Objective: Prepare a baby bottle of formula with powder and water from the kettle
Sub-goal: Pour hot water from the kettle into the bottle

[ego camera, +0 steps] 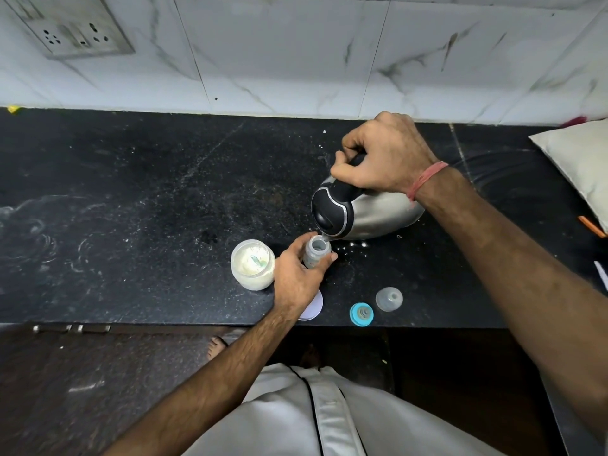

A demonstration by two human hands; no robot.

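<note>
- Baby bottle [316, 251]: left hand [297, 278] grips it upright on the counter [131, 209], steadying its mouth.
- Kettle [365, 212]: right hand [381, 156] grasps its handle, tilting the spout onto the bottle's rim to pour.

Right hand [385, 153] grips tilted kettle [365, 212], spout at bottle [316, 250] mouth; left hand [297, 278] holds bottle upright.

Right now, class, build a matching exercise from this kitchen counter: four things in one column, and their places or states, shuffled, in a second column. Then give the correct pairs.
Things:
1. kettle
2. baby bottle
3. powder jar
4. blue teat ring

Places or states:
A. open, white powder inside
B. lying near the counter's front edge
C. tilted, gripped by the right hand
D. upright, held by the left hand

Pairs: 1-C, 2-D, 3-A, 4-B
</note>
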